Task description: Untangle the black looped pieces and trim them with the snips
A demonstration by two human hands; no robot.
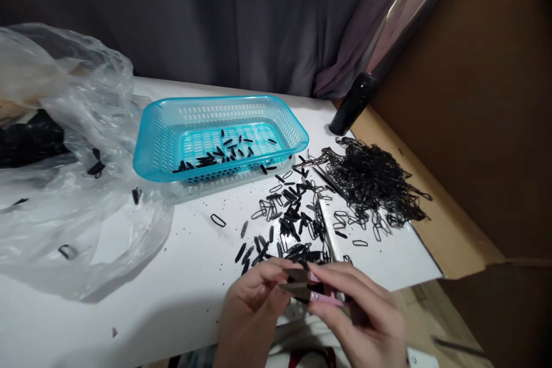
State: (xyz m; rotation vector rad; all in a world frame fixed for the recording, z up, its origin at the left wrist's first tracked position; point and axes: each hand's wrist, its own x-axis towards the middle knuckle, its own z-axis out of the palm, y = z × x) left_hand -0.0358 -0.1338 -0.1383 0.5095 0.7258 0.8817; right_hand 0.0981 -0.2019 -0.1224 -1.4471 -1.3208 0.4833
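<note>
White table below grip; we're clamping pink snips in right hand, left hand at blades, its hold unclear; blue basket sitting beyond.

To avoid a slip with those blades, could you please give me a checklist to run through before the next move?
1. Pink thread snips in the right hand: ok.
2. Left hand clear of the snips' blades: not ok, the tips are right at its fingertips.
3. Anything pinched in the left hand: cannot tell, view blocked.
4. Blue plastic basket upright: ok.
5. Black strips all in the basket: not ok, many lie on the white tabletop.
</note>
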